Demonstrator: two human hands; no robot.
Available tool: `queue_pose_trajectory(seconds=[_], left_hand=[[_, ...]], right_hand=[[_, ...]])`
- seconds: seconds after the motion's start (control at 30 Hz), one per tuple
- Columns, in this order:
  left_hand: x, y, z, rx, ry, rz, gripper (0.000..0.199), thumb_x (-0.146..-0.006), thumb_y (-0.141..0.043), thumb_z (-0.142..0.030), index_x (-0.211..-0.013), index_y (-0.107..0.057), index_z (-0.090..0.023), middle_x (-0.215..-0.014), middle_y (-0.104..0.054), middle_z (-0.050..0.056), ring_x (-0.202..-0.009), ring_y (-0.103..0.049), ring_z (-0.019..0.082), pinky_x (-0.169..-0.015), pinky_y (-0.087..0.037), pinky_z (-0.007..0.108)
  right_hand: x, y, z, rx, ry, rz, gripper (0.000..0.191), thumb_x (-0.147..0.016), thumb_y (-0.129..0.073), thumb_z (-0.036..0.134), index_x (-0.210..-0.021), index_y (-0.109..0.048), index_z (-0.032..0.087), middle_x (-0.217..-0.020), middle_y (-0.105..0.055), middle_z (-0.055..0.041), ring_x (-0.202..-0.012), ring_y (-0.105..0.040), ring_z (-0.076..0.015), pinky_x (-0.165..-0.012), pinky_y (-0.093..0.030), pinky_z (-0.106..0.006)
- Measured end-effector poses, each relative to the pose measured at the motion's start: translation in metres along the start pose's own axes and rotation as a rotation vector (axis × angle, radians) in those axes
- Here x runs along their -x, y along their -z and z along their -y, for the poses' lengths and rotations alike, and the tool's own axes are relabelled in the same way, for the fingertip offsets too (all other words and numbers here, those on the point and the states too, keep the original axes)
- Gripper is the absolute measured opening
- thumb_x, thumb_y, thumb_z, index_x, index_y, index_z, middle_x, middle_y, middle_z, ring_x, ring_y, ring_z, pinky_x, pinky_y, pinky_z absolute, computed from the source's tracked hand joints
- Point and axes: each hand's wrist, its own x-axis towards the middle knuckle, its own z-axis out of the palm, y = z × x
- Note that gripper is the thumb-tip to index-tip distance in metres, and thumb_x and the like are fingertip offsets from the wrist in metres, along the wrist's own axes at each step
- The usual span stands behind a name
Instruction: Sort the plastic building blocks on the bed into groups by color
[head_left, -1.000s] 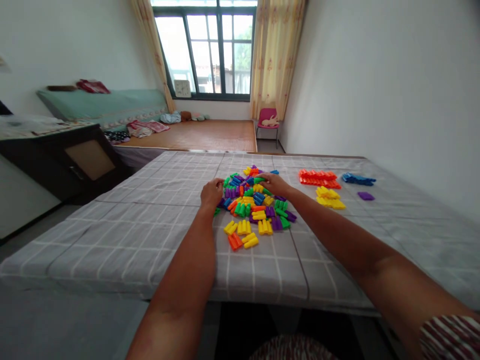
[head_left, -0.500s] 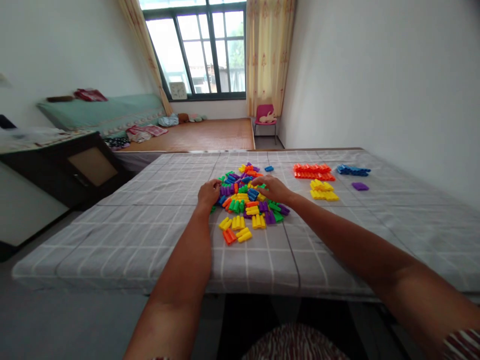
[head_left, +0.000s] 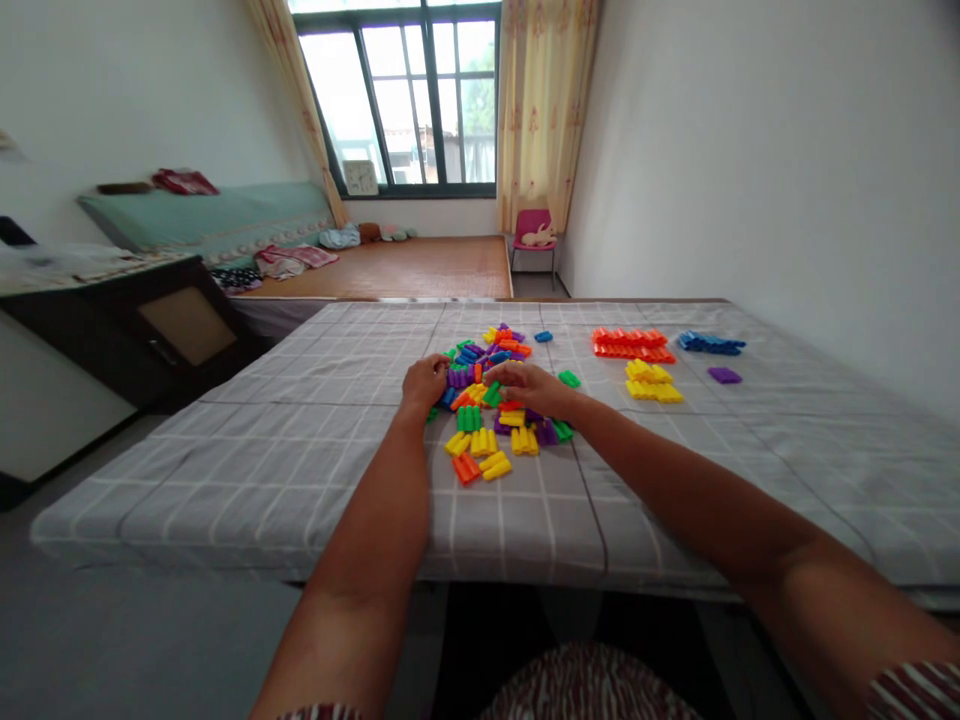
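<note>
A heap of colourful plastic building blocks [head_left: 470,418], each like a row of joined tubes, lies on the table. At its left edge is my left hand [head_left: 425,382], fingers curled in beside a purple block [head_left: 460,378]; what they hold, if anything, is hidden. Reaching over the heap from the right, my right hand [head_left: 534,388] has its thumb and fingers closed around a tilted green block [head_left: 492,394]. In front of the heap lie a few loose pieces, among them an orange block [head_left: 466,469] and a yellow block [head_left: 496,466].
On the right stand joined rows of orange blocks [head_left: 634,346], yellow blocks [head_left: 652,381] and blue blocks [head_left: 711,344], plus a purple piece [head_left: 724,375]. A lone green block [head_left: 569,379] lies right of the heap. A checked grey cloth [head_left: 247,450] covers the table.
My right hand has moved left over the heap and closed on a green block. A separate green block now shows to the right of the heap. My left hand stays at the heap's left edge.
</note>
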Motion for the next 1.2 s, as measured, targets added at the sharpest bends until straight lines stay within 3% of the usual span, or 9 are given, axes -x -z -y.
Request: queue_pose_trajectory(seconds=[0.1,0.27,0.4,0.53,0.73,0.87,1.03,1.13,1.2], left_hand=[[0.000,0.001,-0.002,-0.020,0.006,0.003,0.033,-0.086,-0.046,-0.022,-0.107,-0.071,-0.022,-0.106,-0.073,0.004,-0.099,-0.065,0.020,-0.086,-0.048,0.028],[0.003,0.006,-0.007,-0.062,0.024,0.013,0.033,-0.086,-0.046,-0.024,-0.107,-0.072,-0.022,-0.109,-0.072,0.005,-0.100,-0.065,0.021,-0.085,-0.048,0.028],[0.004,0.006,-0.008,-0.073,0.016,0.016,0.033,-0.087,-0.045,-0.024,-0.107,-0.071,-0.022,-0.109,-0.072,0.005,-0.100,-0.065,0.021,-0.086,-0.048,0.028],[0.004,0.005,-0.008,-0.078,0.018,0.013,0.034,-0.087,-0.045,-0.025,-0.108,-0.071,-0.022,-0.108,-0.072,0.005,-0.100,-0.065,0.020,-0.086,-0.047,0.028],[0.002,0.006,-0.007,-0.070,-0.003,0.023,0.034,-0.087,-0.044,-0.025,-0.108,-0.071,-0.022,-0.109,-0.072,0.004,-0.101,-0.065,0.021,-0.086,-0.048,0.028],[-0.001,0.007,-0.002,-0.076,-0.016,0.038,0.036,-0.086,-0.044,-0.026,-0.110,-0.070,-0.021,-0.108,-0.072,0.006,-0.099,-0.066,0.022,-0.085,-0.048,0.029],[-0.004,0.008,0.000,-0.108,-0.019,0.037,0.037,-0.086,-0.044,-0.029,-0.110,-0.070,-0.022,-0.108,-0.072,0.006,-0.099,-0.066,0.024,-0.083,-0.049,0.030],[-0.003,0.008,-0.001,-0.133,0.001,0.044,0.037,-0.086,-0.044,-0.031,-0.110,-0.071,-0.023,-0.109,-0.072,0.006,-0.098,-0.066,0.026,-0.082,-0.050,0.033],[-0.004,0.008,-0.001,-0.142,0.002,0.053,0.038,-0.086,-0.043,-0.032,-0.111,-0.070,-0.023,-0.109,-0.072,0.007,-0.099,-0.066,0.027,-0.081,-0.050,0.034]], right_hand=[[0.008,0.008,0.000,-0.144,-0.089,-0.052,0.032,-0.079,-0.055,0.015,-0.110,-0.057,0.019,-0.109,-0.066,-0.0059,-0.092,-0.066,-0.0170,-0.079,-0.053,-0.034],[0.023,0.016,0.003,0.224,-0.088,-0.265,0.024,-0.077,-0.054,0.010,-0.098,-0.064,0.016,-0.100,-0.069,-0.0054,-0.091,-0.065,-0.0172,-0.082,-0.051,-0.033],[0.027,0.009,0.016,0.417,-0.006,-0.196,0.023,-0.081,-0.054,0.011,-0.101,-0.066,0.017,-0.100,-0.071,-0.0049,-0.092,-0.065,-0.0171,-0.083,-0.049,-0.031],[0.020,-0.013,0.032,0.591,0.088,-0.075,0.020,-0.088,-0.053,0.018,-0.104,-0.066,0.018,-0.105,-0.070,-0.0065,-0.100,-0.062,-0.0181,-0.088,-0.045,-0.031],[-0.003,-0.052,0.043,0.998,-0.063,-0.008,0.044,-0.081,-0.062,0.051,-0.109,-0.061,0.018,-0.107,-0.068,-0.0133,-0.106,-0.058,-0.0329,-0.087,-0.044,-0.048],[-0.015,-0.060,0.045,0.908,-0.062,0.014,0.031,-0.077,-0.069,0.037,-0.105,-0.059,0.026,-0.111,-0.065,-0.0070,-0.102,-0.059,-0.0280,-0.086,-0.047,-0.041],[-0.001,-0.031,0.054,0.643,0.062,-0.134,0.034,-0.077,-0.063,0.017,-0.107,-0.053,0.029,-0.118,-0.060,0.0013,-0.110,-0.055,-0.0185,-0.093,-0.045,-0.030],[0.034,0.013,0.048,0.575,0.029,-0.306,0.032,-0.076,-0.062,0.016,-0.106,-0.053,0.025,-0.113,-0.063,-0.0013,-0.101,-0.059,-0.0165,-0.090,-0.047,-0.029],[0.069,0.057,0.034,0.555,-0.096,-0.454,0.029,-0.076,-0.062,0.019,-0.104,-0.055,0.022,-0.104,-0.065,-0.0019,-0.090,-0.063,-0.0158,-0.081,-0.050,-0.030]])
